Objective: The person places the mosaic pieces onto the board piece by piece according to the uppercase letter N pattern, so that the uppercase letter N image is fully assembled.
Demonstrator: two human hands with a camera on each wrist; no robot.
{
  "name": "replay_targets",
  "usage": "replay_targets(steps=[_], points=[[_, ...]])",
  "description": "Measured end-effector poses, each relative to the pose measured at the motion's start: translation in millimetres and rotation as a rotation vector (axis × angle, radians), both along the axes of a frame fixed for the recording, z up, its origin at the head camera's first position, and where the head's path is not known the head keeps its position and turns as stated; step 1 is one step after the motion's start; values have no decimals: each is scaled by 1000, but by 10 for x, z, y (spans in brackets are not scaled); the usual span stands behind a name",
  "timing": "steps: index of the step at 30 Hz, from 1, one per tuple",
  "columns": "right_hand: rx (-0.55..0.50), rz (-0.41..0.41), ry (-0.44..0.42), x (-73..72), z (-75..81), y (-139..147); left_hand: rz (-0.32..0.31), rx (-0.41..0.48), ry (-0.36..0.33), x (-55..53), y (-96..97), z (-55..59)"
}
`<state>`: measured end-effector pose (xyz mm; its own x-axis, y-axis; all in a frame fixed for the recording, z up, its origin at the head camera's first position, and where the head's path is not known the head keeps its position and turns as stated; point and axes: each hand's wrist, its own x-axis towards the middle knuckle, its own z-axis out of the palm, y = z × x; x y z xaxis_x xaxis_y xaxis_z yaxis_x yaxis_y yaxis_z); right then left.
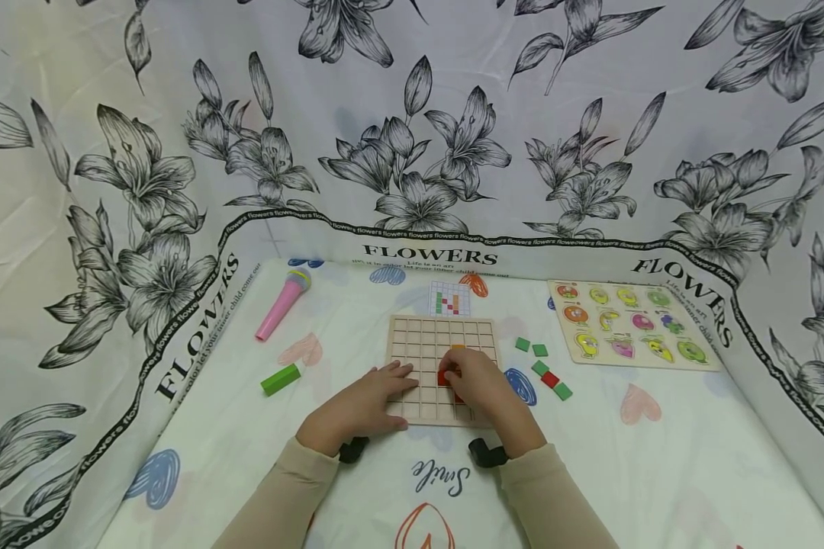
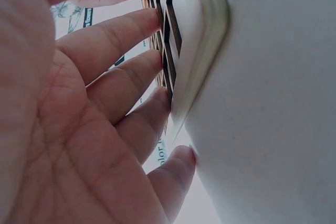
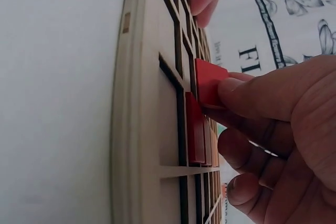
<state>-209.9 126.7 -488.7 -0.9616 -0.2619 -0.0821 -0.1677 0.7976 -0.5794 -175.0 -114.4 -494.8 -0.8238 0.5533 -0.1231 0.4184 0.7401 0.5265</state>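
Note:
A light wooden grid board (image 1: 405, 335) lies on the table in front of me. My left hand (image 1: 367, 400) rests at its left side with fingers extended, and the left wrist view shows those fingertips (image 2: 152, 18) at the grid's edge. Between thumb and fingers, my right hand (image 1: 479, 381) pinches a red square tile (image 3: 209, 80), tilted over the grid. Another red tile (image 3: 194, 129) sits in a grid square just beside it in the right wrist view. An orange tile (image 1: 458, 348) shows on the board beyond the right hand, which partly covers the tiles there.
Behind the board lies a pattern card (image 1: 461, 290). Several loose tiles (image 1: 539, 350), green and red, lie to its right. Farther right is a fruit picture board (image 1: 683, 360). On the left are a pink toy microphone (image 1: 280, 306) and a green block (image 1: 281, 380).

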Motion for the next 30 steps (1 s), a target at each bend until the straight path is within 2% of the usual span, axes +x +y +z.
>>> replay_targets(steps=[9,18,20,23,30], points=[[50,50,67,-3,-19,-8,-5,4,1,-3,-5,-2],[34,37,72,-4,-22,12,-2,0,1,1,-3,2],[8,19,84,-27,-6,76,0,1,-2,3,-1,11],[-32,-56,77,-68,40,259,4,9,-6,4,2,12],[3,-228,66,-72,86,975,10,8,-10,3,7,1]])
